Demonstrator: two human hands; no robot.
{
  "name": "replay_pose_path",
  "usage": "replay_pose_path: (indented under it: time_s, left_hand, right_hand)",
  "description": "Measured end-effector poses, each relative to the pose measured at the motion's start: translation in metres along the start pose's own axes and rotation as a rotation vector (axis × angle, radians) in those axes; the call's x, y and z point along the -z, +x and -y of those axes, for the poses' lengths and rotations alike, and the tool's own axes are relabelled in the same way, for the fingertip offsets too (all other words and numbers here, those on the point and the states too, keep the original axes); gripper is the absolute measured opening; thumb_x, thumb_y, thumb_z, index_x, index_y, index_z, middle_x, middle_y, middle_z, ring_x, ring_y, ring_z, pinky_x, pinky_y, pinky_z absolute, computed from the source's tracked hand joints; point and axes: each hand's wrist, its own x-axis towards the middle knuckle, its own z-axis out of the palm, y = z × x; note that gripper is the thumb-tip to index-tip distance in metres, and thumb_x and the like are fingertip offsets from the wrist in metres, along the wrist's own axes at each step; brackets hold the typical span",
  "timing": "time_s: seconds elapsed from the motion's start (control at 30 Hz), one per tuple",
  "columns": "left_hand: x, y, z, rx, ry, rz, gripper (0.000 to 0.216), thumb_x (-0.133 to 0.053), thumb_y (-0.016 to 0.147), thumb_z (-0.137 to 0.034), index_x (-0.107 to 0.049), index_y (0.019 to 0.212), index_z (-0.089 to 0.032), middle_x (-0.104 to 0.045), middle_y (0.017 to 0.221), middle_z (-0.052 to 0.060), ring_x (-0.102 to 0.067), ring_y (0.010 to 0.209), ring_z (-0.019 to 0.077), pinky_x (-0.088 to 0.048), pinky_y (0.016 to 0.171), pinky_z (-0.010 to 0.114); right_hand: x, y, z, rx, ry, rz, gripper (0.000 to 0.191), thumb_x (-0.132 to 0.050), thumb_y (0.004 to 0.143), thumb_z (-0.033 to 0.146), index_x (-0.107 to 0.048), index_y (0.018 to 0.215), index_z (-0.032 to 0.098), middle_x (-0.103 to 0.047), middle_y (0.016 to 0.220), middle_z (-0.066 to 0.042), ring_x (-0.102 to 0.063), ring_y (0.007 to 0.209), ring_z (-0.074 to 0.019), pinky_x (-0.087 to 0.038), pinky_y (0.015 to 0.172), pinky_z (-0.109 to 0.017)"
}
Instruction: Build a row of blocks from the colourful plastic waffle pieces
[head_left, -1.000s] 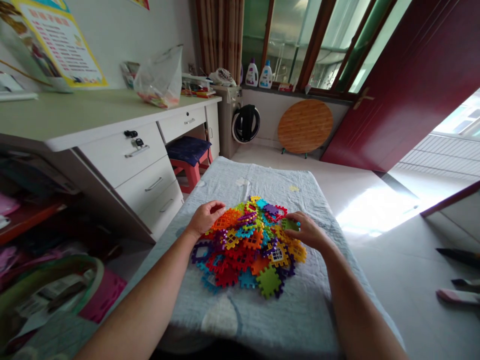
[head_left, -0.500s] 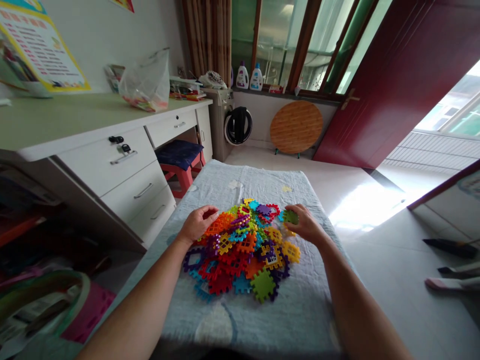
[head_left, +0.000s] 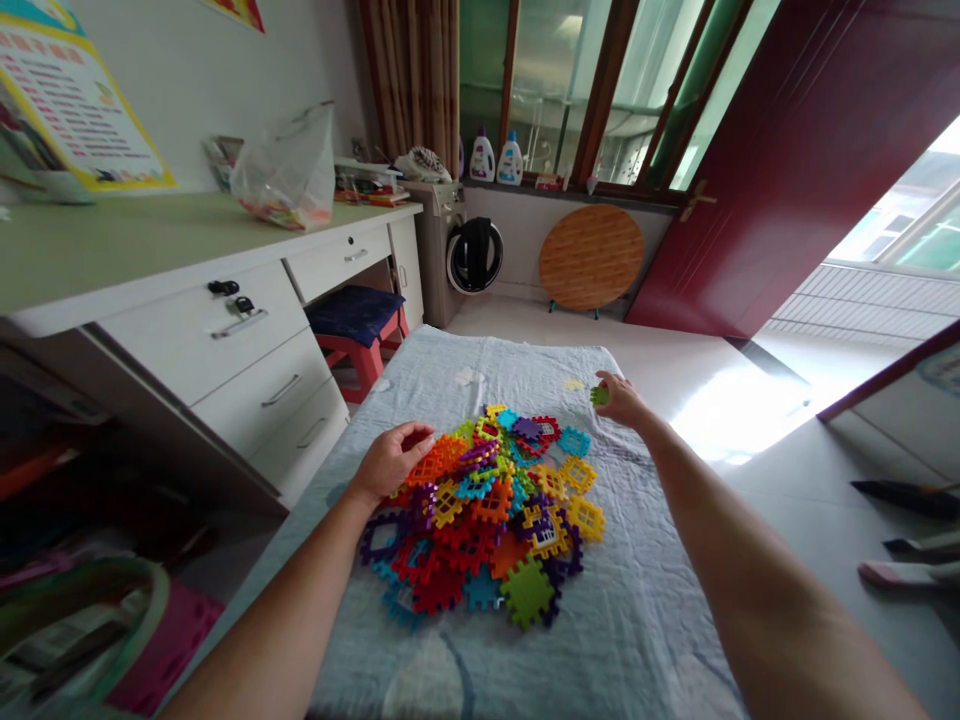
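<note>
A heap of colourful interlocking plastic tiles (head_left: 487, 500) lies on a pale blue quilted cloth (head_left: 637, 620) covering a low surface. My left hand (head_left: 394, 458) rests at the heap's left edge, fingers curled over the orange tiles. My right hand (head_left: 619, 398) is stretched out to the far right of the cloth, beyond the heap, pinching a small green tile (head_left: 599, 395). A larger green tile (head_left: 527, 590) lies at the heap's near edge.
A white desk with drawers (head_left: 247, 330) stands to the left, a red stool (head_left: 360, 325) under it, a plastic bag (head_left: 289, 170) on top. A round wooden tabletop (head_left: 591, 257) leans on the far wall beside a dark red door (head_left: 810, 150). Clutter fills the lower left.
My right hand has lifted a green tile off the heap and carried it away to the far right of the cloth. My left hand has stayed at the heap's left edge.
</note>
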Motion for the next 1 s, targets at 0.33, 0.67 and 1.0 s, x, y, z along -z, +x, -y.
replay_pose_path:
  time_s: [0.33,0.67,1.0]
  left_hand:
    - [0.000,0.001,-0.002,0.015,0.000,0.000,0.041,-0.066,0.074,-0.050,-0.068,0.098,-0.017,-0.073,0.097,0.008,-0.067,0.091,0.0237,-0.052,0.087,0.036]
    - [0.001,0.000,-0.006,0.021,0.012,0.001,0.042,-0.065,0.074,-0.052,-0.069,0.097,-0.017,-0.074,0.096,0.008,-0.068,0.089,0.0236,-0.052,0.086,0.036]
    - [0.001,-0.001,-0.009,0.027,-0.004,-0.002,0.044,-0.066,0.072,-0.054,-0.069,0.096,-0.017,-0.074,0.094,0.007,-0.068,0.088,0.0235,-0.052,0.087,0.037]
  right_hand:
    - [-0.009,0.001,-0.033,-0.016,0.142,0.074,0.066,-0.067,0.060,0.019,-0.053,0.124,0.014,-0.065,0.114,-0.014,-0.064,0.097,-0.0275,-0.051,0.088,-0.040]
    - [-0.013,0.005,-0.031,0.026,0.118,0.100,0.068,-0.067,0.059,0.014,-0.053,0.126,0.019,-0.067,0.114,-0.011,-0.062,0.101,-0.0278,-0.049,0.091,-0.042]
    - [-0.005,0.013,-0.034,0.030,0.027,0.087,0.075,-0.068,0.055,0.016,-0.050,0.128,0.016,-0.064,0.113,-0.014,-0.059,0.103,-0.0298,-0.045,0.092,-0.043]
